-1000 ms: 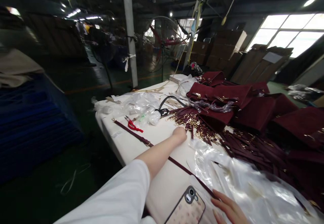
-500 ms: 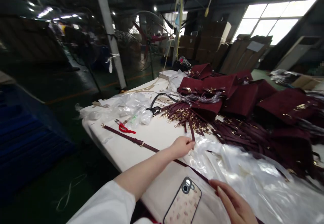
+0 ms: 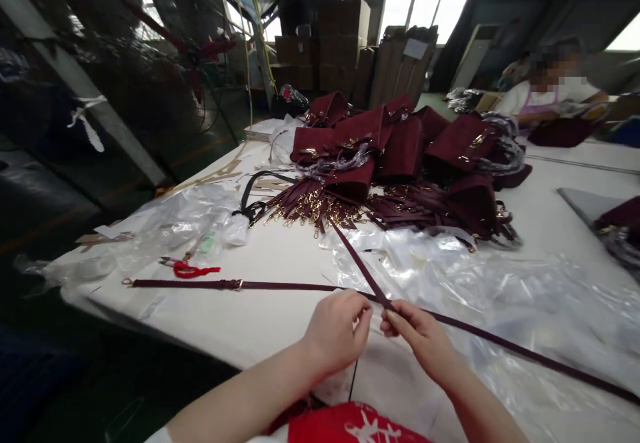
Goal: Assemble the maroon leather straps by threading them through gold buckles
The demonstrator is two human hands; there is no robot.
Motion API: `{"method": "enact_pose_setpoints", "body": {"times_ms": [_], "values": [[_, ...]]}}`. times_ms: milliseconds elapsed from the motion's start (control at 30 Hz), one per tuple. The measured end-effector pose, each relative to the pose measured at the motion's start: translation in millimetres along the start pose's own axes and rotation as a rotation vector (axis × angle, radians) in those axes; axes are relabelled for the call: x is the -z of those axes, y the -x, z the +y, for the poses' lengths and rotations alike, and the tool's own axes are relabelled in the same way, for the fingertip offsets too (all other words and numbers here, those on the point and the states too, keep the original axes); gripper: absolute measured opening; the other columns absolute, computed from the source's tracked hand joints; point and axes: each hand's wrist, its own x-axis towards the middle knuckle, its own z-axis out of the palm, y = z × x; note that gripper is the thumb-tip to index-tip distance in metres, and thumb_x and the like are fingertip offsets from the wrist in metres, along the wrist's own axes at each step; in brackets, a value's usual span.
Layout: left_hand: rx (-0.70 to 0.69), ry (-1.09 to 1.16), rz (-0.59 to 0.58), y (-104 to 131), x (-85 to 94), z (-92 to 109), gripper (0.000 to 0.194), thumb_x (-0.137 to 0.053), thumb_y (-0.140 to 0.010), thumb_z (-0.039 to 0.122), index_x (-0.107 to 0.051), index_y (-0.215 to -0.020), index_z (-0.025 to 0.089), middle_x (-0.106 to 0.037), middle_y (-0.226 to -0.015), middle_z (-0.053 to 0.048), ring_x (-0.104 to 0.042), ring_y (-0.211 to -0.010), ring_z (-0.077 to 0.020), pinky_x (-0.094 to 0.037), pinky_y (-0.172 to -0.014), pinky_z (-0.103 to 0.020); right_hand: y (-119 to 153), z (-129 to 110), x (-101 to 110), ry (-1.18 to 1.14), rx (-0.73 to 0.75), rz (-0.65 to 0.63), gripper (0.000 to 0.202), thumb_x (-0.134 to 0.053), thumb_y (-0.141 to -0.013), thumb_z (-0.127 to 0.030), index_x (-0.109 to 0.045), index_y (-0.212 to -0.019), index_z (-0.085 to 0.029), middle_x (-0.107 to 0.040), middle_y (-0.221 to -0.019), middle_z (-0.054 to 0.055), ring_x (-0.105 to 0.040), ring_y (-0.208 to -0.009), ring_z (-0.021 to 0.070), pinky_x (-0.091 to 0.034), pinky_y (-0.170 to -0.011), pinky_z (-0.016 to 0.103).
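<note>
A burgundy strap (image 3: 356,261) runs from the pile of straps down to my right hand (image 3: 425,339), which pinches it between thumb and fingers. Just left of it, my left hand (image 3: 337,333) is closed with its fingers curled in; what they hold, if anything, is hidden. A second burgundy strap (image 3: 285,286) lies stretched across the table, passing behind both hands, with a gold clasp (image 3: 128,282) at its left end and a gold buckle (image 3: 239,284) further along. Behind, many burgundy straps with gold clasps (image 3: 320,206) lie heaped together.
Burgundy bags (image 3: 400,149) are piled at the back of the white table (image 3: 280,329). Clear plastic bags (image 3: 500,296) spread on the right, more plastic (image 3: 175,216) on the left. Snips with a red cord (image 3: 195,269) lie at left. A co-worker (image 3: 550,96) handles a bag at far right.
My view has swung right. A strap is drawn out from the heap toward me; my right hand has left the long strap and now holds the drawn one. Both hands have come together.
</note>
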Motion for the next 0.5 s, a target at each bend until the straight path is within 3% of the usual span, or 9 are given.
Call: {"method": "enact_pose_setpoints", "body": {"times_ms": [67,100,167,233,300,367,500], "values": [[-0.141,-0.043,0.108,-3.8,11.8,11.5,0.029,-0.040,-0.095,0.027,-0.066,-0.104,0.019,-0.067,-0.103,-0.012,-0.060,-0.098,-0.0247,-0.046,-0.089,-0.038,22.7,-11.3,-0.8,0.141,0.040,-0.127,0.030,-0.054,-0.094,-0.042,-0.061,-0.075,-0.019,-0.063,-0.070,-0.001,-0.057,-0.068,0.0145,-0.044,-0.066,0.025],[-0.229,-0.051,0.051,-5.5,14.7,16.8,0.030,-0.038,-0.096,0.029,-0.065,-0.106,0.020,-0.067,-0.104,-0.012,-0.060,-0.100,-0.0249,-0.045,-0.091,-0.038,34.3,-17.0,-1.1,0.233,0.057,-0.208,0.030,-0.053,-0.095,-0.037,-0.059,-0.071,-0.019,-0.059,-0.066,-0.002,-0.054,-0.065,0.0127,-0.040,-0.063,0.024],[-0.340,-0.079,-0.203,-7.9,15.8,23.5,0.034,-0.037,-0.098,0.033,-0.068,-0.091,0.022,-0.069,-0.087,-0.008,-0.062,-0.085,-0.0228,-0.046,-0.080,-0.035,55.5,-24.8,4.9,0.387,0.056,-0.311,0.031,-0.051,-0.095,-0.032,-0.055,-0.067,-0.019,-0.054,-0.063,-0.004,-0.048,-0.061,0.0109,-0.034,-0.058,0.023],[-0.345,-0.098,-0.409,-8.7,15.8,23.4,0.041,-0.038,-0.099,0.037,-0.065,-0.073,0.022,-0.065,-0.068,-0.005,-0.058,-0.066,-0.0192,-0.042,-0.066,-0.030,74.9,-25.0,28.3,0.456,0.014,-0.270,0.032,-0.051,-0.095,-0.034,-0.056,-0.067,-0.019,-0.052,-0.062,-0.004,-0.046,-0.061,0.0111,-0.033,-0.058,0.023],[-0.301,-0.078,-0.439,-9.1,21.7,16.7,0.041,-0.041,-0.098,0.041,-0.063,-0.069,0.022,-0.063,-0.066,-0.003,-0.055,-0.062,-0.0173,-0.036,-0.061,-0.029,94.0,-18.2,74.0,0.484,-0.054,-0.151,0.036,-0.049,-0.096,-0.041,-0.061,-0.069,-0.020,-0.052,-0.061,-0.002,-0.048,-0.061,0.0128,-0.035,-0.058,0.024],[-0.221,-0.045,-0.366,-8.9,37.2,5.2,0.038,-0.044,-0.096,0.042,-0.063,-0.069,0.022,-0.062,-0.067,-0.002,-0.055,-0.065,-0.0169,-0.034,-0.062,-0.028,112.0,-7.0,136.4,0.504,-0.157,-0.049,0.041,-0.049,-0.093,-0.051,-0.065,-0.070,-0.021,-0.052,-0.058,-0.001,-0.048,-0.056,0.0145,-0.038,-0.056,0.026],[0.006,-0.036,-0.285,-3.1,89.2,-18.4,0.040,-0.046,-0.092,0.049,-0.064,-0.069,0.023,-0.060,-0.068,-0.001,-0.053,-0.068,-0.0172,-0.033,-0.066,-0.027,142.0,25.7,254.9,0.689,-0.328,0.142,0.049,-0.063,-0.073,-0.071,-0.075,-0.068,-0.023,-0.059,-0.054,0.007,-0.061,-0.059,0.0222,-0.048,-0.063,0.034]]}}
